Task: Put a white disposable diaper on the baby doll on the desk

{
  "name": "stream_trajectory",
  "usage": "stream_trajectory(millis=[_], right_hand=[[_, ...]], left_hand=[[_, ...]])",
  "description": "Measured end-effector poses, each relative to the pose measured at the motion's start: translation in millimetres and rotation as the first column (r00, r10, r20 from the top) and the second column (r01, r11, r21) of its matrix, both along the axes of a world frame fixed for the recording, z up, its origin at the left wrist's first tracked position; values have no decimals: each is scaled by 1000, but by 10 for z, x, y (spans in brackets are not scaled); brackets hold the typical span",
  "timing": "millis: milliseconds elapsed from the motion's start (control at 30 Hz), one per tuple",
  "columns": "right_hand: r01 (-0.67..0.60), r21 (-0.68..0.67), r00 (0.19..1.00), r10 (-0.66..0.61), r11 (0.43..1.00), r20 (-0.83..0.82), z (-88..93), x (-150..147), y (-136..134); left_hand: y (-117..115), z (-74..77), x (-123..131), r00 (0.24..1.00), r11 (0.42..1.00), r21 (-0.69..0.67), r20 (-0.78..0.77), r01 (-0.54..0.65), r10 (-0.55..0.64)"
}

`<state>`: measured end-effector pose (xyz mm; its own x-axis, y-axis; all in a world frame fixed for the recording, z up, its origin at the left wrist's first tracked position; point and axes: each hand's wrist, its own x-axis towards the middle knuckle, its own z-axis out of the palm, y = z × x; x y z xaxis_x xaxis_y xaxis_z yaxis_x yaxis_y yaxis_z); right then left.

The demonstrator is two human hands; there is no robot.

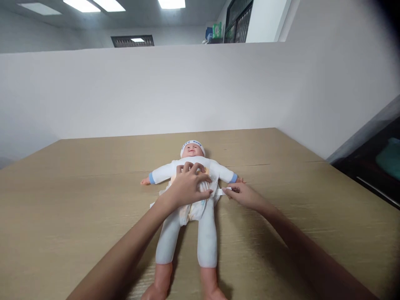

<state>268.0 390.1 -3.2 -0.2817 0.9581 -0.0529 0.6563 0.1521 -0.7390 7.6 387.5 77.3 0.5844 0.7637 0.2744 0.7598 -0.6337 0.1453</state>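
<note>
A person's 2 bare hands work at a disposable diaper on a baby doll laid face-up across a wood-grain tabletop, its feet toward the wearer and its printed white cap toward the pale partition. The left hand is spread over the diaper's front at the doll's belly, fingers parted and bent, apparently resting on the padding rather than gripping it. At the diaper's side, the right hand pinches a white fastening tab between thumb and fingertips, the grip narrow, the strip drawn out sideways. The diaper looks light, soft and easily creased, likely to slide over the white bodysuit unless steadied from above; the thin tab looks flexible, perhaps sticky, and is best taken by its outer end. The doll looks light enough to shift, so a flat palm on its middle would suit.
</note>
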Motion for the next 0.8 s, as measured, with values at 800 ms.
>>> stream_trajectory(millis=[800], right_hand=[[-174,-163,923,103,971,-370,540,-567,473]], left_hand=[[22,-49,-25,996,999,-28,91,-20,22]])
